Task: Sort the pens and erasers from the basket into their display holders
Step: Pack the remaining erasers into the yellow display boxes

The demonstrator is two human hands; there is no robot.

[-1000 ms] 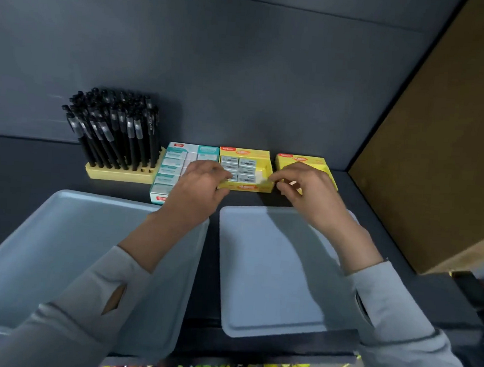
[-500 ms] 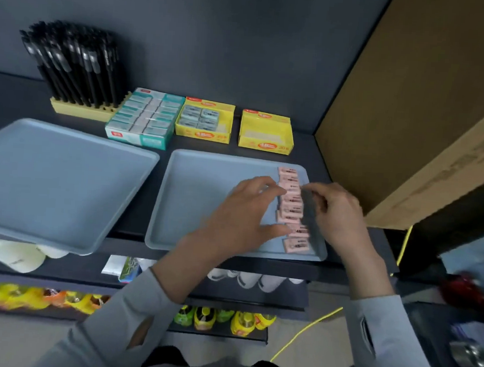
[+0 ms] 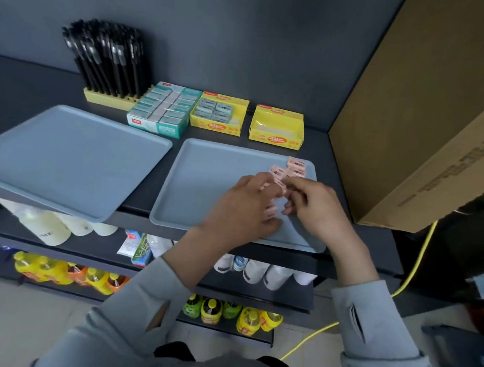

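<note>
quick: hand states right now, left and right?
Left hand: fingers curled round pink erasers on the right tray.
Right hand: pinching the same row of pink erasers.

The left hand [image 3: 244,209] and right hand [image 3: 316,208] meet over the right part of the grey tray [image 3: 206,181]. The left hand's curled fingers hold pink erasers [image 3: 295,168], and the right hand pinches one. More lie in the tray's far right corner. Behind the tray stand a teal box [image 3: 163,110], a yellow box [image 3: 216,124] of grey erasers and a second yellow box [image 3: 276,128]. Farther back and to the left, black pens [image 3: 109,56] stand in a yellow holder [image 3: 109,101]. A second tray [image 3: 65,156] lies to its left.
</note>
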